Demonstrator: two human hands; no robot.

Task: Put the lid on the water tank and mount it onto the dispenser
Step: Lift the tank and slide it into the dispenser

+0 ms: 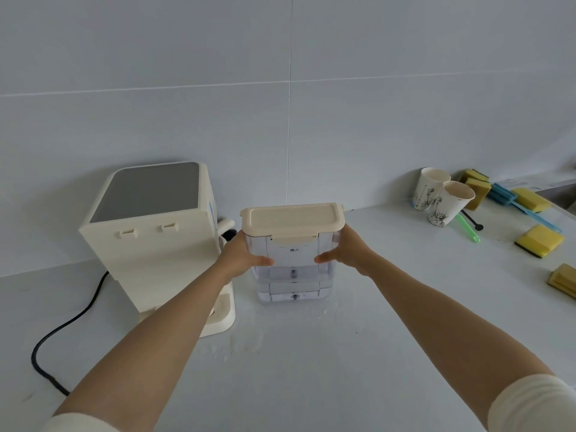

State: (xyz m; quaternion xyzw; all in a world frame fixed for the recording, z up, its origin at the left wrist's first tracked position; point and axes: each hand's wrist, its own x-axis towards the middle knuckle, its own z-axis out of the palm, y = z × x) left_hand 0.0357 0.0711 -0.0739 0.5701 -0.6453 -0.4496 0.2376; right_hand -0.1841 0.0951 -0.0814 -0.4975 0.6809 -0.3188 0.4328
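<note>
At the far left a black power cord [67,325] curls across the white countertop [311,369] to the cream water dispenser [156,241], which stands near the tiled wall with its grey top panel facing up and two slots on its near face. Its low base plate sticks out toward the camera, partly hidden by the left forearm.

The left hand [241,255] is wrapped around the left side of the clear water tank [293,269], thumb laid across the front face and the other fingers hidden behind the tank's left wall. The tank stands just right of the dispenser, not mounted on it; whether its base rests on the countertop or hangs slightly above cannot be told. Water fills its lower part. The cream lid [293,221] sits on top of the tank, its front tab down over the rim.

The right hand [346,252] mirrors the left, clasping the tank's right side with the thumb pressed on the front face and the fingers out of sight behind it. Both hands are curled in a grip on the tank.

Water droplets [237,344] speckle the countertop in front of the tank. Farther right, two paper cups [442,198] stand by the wall, with yellow sponges [539,241] and a blue brush [514,204] scattered beyond them.
</note>
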